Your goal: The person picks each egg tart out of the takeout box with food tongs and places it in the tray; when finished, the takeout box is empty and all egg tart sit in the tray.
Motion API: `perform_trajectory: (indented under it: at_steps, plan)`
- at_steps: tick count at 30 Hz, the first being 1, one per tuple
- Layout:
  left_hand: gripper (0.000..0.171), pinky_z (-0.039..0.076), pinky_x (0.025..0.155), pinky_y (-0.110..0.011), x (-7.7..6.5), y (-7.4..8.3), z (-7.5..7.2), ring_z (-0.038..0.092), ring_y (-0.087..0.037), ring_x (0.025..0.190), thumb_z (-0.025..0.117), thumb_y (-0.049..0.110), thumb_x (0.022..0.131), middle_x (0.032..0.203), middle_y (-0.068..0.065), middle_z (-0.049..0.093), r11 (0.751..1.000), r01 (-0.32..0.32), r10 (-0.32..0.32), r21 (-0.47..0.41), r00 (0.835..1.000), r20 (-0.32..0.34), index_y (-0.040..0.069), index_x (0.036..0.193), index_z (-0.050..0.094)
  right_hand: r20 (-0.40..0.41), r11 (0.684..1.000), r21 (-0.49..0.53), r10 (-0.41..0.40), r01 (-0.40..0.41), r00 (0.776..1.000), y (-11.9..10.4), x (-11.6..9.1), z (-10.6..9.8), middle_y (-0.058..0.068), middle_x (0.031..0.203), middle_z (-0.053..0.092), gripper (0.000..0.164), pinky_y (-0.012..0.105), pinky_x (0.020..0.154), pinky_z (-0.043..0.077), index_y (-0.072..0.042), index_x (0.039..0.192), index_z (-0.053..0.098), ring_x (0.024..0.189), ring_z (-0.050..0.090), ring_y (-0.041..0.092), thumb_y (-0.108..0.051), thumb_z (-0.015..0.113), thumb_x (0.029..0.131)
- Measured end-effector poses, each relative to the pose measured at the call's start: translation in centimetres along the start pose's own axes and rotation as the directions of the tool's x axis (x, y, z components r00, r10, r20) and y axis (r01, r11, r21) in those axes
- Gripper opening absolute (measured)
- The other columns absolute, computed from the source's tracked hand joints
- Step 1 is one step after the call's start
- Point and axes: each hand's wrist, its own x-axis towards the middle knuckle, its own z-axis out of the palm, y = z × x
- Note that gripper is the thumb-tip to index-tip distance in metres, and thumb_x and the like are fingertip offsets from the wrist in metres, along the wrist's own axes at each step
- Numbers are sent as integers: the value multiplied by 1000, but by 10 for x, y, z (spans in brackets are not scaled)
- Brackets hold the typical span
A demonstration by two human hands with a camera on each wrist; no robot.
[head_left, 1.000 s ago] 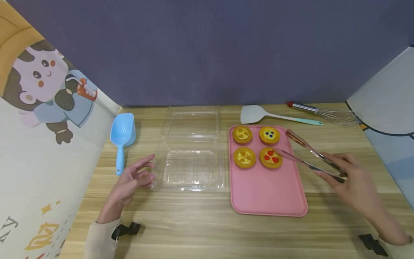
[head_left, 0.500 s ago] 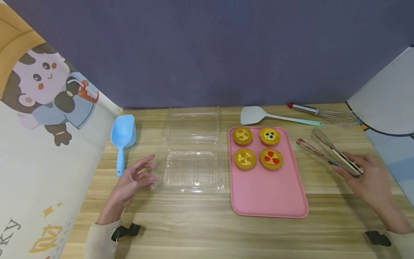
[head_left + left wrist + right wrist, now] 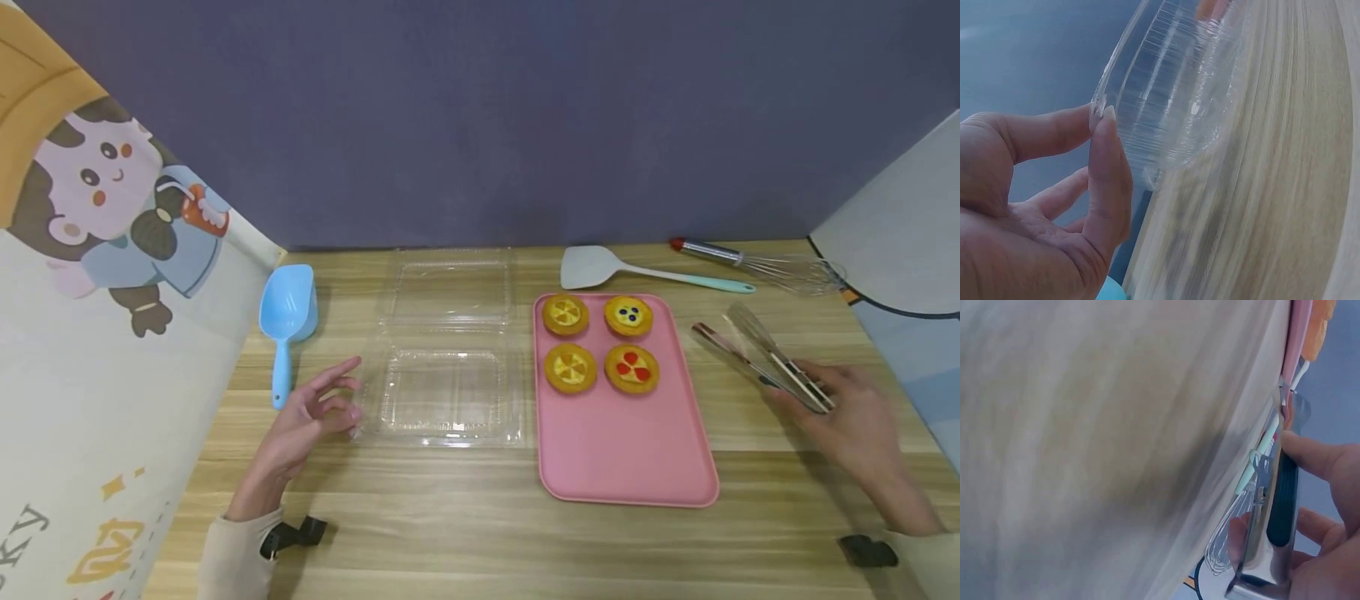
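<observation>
My left hand [image 3: 303,421] pinches the near left rim of a clear plastic clamshell box [image 3: 444,392]; the left wrist view shows thumb and finger on that rim [image 3: 1099,106]. The box lies with its lid [image 3: 452,287] laid back. At the right, my right hand [image 3: 855,421] grips metal tongs [image 3: 776,362] by their dark-padded handle [image 3: 1284,500]. Nothing sits between the tong tips, which stand slightly apart beside a pink tray [image 3: 626,458]. On the tray are two orange-topped tarts [image 3: 570,368], a blueberry tart [image 3: 628,317] and a strawberry tart [image 3: 632,370].
A blue scoop [image 3: 288,312] lies left of the box. Behind the tray are a spatula [image 3: 588,267] with a pale green handle and a whisk [image 3: 780,268]. A dark wall [image 3: 480,125] closes the back, and a printed panel [image 3: 112,250] the left side.
My right hand has drawn the tongs back to the right, away from above the strawberry tart, and their arms have come closer together. The left hand stays on the box rim.
</observation>
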Motion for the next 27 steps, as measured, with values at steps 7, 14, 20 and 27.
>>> perform_trajectory:
  at_steps: [7, 14, 20, 27]
  plan:
    - [76, 66, 74, -25, 0, 0, 0, 68, -8, 88, 66, -11, 91, 129, -7, 58, 1000, -18, 18, 3, 1000, 3, 0, 160, 35, -29, 998, -38, -40, 39, 999, 0, 0, 4, 36, 103, 59, 63, 24, 54, 32, 11, 124, 66, 75, 55, 37, -38, 82, 88]
    - [76, 65, 75, -24, -1, 0, -1, 69, -8, 90, 66, -13, 91, 129, -7, 59, 999, -32, 32, 3, 999, 8, 0, 159, 36, 32, 999, -50, -11, 13, 999, -2, -1, 4, 35, 102, 60, 67, 27, 53, 37, 12, 127, 64, 81, 60, 45, -41, 81, 89]
    - [74, 65, 77, -22, -1, -1, -3, 69, -10, 91, 66, -11, 92, 130, -7, 60, 999, -46, 46, 7, 999, 23, -1, 159, 36, 92, 998, -67, 5, 1, 996, -1, 0, 1, 36, 104, 61, 70, 33, 50, 42, 11, 130, 62, 85, 63, 50, -44, 78, 90]
    - [76, 65, 80, -23, -4, 2, -5, 70, -10, 94, 69, -8, 92, 131, -5, 61, 997, -47, 48, 53, 999, -15, -1, 159, 34, 131, 997, -75, -12, 22, 991, -7, 0, -2, 43, 116, 57, 75, 62, 62, 50, 11, 138, 53, 95, 59, 58, -45, 74, 94]
